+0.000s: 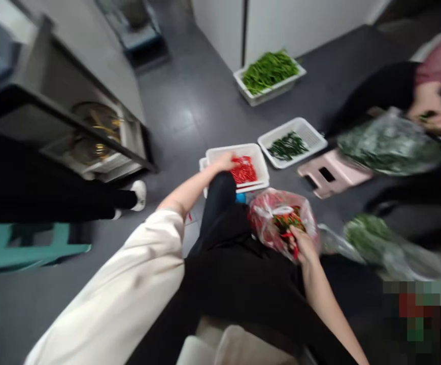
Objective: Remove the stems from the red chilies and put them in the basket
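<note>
My left hand [226, 161] reaches over the near-left side of a white plastic basket [212, 153], its fingertips at the red chili peppers [244, 171] inside. Blur hides whether those fingers grip a pepper. Against my lap rests a clear plastic bag [260, 215] of red and green chili peppers [289, 219]. At its opening, my right hand [302, 243] is closed around red chili peppers [295, 247], some sticking out below the fingers.
Beyond are a basket of dark green peppers [286, 147] and one heaped with green vegetables [269, 72]. Right, a co-worker's hands [435, 109] work above a bag of greens [391, 144], near a pink stool [334, 175]. Left are a person's shoe [139, 195], a green stool [48, 248] and a metal shelf [102, 142].
</note>
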